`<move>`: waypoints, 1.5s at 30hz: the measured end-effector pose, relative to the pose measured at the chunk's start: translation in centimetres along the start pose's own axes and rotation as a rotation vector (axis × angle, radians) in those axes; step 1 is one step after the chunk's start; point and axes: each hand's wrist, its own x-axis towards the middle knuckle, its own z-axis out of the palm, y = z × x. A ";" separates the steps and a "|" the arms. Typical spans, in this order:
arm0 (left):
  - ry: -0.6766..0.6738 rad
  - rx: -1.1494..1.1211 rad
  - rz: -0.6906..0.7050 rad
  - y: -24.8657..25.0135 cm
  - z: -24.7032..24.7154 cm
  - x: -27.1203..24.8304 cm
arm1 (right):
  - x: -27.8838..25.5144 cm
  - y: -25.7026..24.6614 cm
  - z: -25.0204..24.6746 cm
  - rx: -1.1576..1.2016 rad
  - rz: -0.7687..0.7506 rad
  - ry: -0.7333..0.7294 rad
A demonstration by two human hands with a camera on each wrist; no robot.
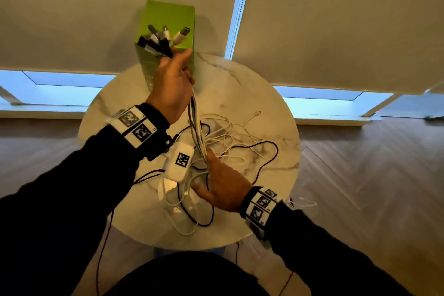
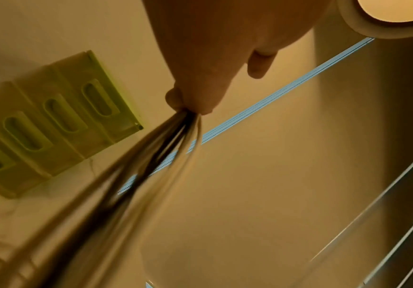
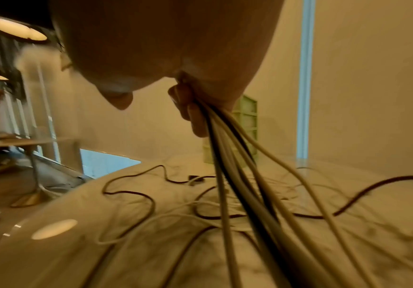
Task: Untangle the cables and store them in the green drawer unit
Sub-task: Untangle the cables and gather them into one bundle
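Note:
A bundle of white and black cables (image 1: 195, 118) runs taut between my two hands above the round marble table (image 1: 252, 94). My left hand (image 1: 181, 62) is raised and grips the bundle just below its fanned-out plug ends (image 1: 163, 38), in front of the green drawer unit (image 1: 168, 17). Lower down, my right hand (image 1: 211, 166) grips the same bundle near the table. Below it the cables spread into a loose tangle (image 1: 230, 137). In the left wrist view my left hand (image 2: 193, 101) pinches the cables (image 2: 151, 155) beside the drawer fronts (image 2: 52, 120). In the right wrist view my right hand (image 3: 190, 105) holds the cables (image 3: 237, 175).
The drawer unit stands at the table's far edge against drawn blinds (image 1: 336, 19). Cable loops hang over the near table edge (image 1: 187, 226), and one black cable runs down to the wooden floor (image 1: 360, 175). A lamp base (image 3: 28, 200) stands on the floor to the left.

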 end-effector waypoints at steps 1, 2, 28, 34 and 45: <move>0.018 0.009 0.002 -0.2 0.2 -0.1 | 0.1 -0.5 0.5 0.039 0.011 -0.004; 0.025 0.029 -0.006 -0.4 0.1 0.0 | 0.3 -0.3 0.8 0.077 0.031 -0.022; 0.016 0.387 -0.228 -8.0 -10.1 -2.9 | 9.3 12.4 -0.3 -0.022 0.098 -0.005; 0.061 0.370 -0.232 -8.5 -10.3 -2.9 | 11.1 9.2 -8.4 0.154 0.366 -0.136; 0.084 -0.003 -0.268 -8.7 -9.9 -3.5 | 6.9 3.0 -6.5 0.809 -0.044 0.140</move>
